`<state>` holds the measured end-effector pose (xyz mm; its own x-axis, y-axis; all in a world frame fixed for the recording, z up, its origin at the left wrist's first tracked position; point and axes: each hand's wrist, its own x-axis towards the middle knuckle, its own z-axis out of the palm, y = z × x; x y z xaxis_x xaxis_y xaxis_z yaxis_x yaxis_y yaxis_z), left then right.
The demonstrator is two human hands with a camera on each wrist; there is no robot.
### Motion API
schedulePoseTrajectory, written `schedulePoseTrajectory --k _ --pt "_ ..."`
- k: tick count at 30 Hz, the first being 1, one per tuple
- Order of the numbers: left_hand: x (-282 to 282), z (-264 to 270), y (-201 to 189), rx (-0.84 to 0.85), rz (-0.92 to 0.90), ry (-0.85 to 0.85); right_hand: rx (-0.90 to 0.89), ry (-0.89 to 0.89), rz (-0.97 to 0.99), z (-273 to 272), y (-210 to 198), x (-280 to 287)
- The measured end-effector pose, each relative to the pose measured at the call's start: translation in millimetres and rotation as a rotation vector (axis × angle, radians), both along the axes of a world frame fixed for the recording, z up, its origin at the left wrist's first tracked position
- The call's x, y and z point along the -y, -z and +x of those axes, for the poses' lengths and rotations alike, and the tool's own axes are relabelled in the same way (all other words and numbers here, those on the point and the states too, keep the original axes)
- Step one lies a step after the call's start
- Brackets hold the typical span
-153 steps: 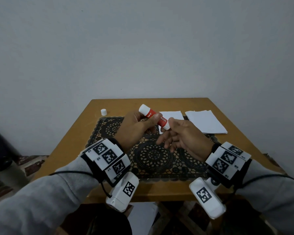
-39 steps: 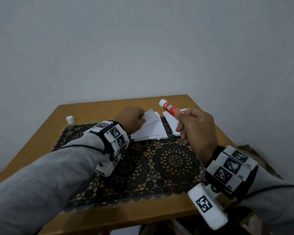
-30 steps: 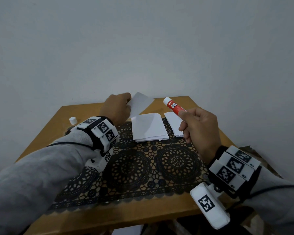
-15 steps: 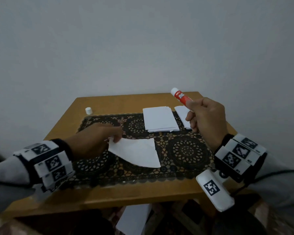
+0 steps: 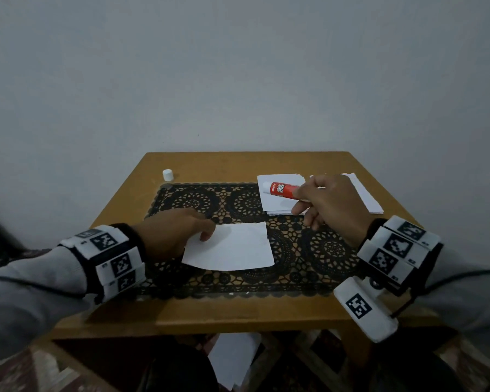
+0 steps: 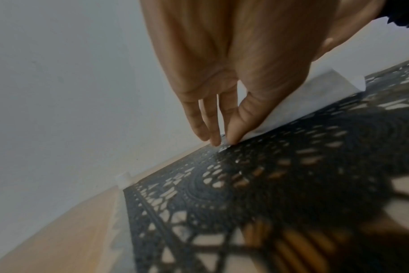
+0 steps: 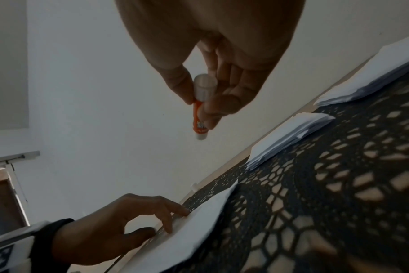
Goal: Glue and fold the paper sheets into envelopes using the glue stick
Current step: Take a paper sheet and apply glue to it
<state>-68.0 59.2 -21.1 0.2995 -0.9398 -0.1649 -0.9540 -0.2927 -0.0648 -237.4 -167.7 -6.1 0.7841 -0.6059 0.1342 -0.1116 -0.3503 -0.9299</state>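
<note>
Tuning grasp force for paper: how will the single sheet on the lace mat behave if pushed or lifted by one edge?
Likely floppy: the sheet already curls up at the edge where the left hand touches it. Probably very light, so a push may slide or buckle it. The lace mat looks textured and may snag an edge.

A black lace placemat (image 5: 238, 199) with round cut-out patterns lies across the middle of my wooden tabletop (image 5: 210, 165), its long edge near the side closest to me. Behind the tabletop stands a plain pale grey wall (image 5: 238, 66). Below the front edge, a patterned floor (image 5: 20, 372) shows in reddish and pale tones.
</note>
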Motion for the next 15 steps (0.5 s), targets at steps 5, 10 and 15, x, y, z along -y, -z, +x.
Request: schedulePoseTrajectory --k 5,10,15 --pt "-6.1 -6.5 -3.8 -0.003 -0.037 0.019 -0.063 -0.106 -0.055 12.8 -4.3 2.1" --pt "-5.7 -41.6 3.4 -0.107 0.086 0.040 -0.161 -0.163 -0.228 32.3 -1.3 -10.2" --pt "-6.4 -55.8 13.5 -0.048 0.227 -0.001 -0.181 -0.269 -0.352 61.0 2.6 -35.4"
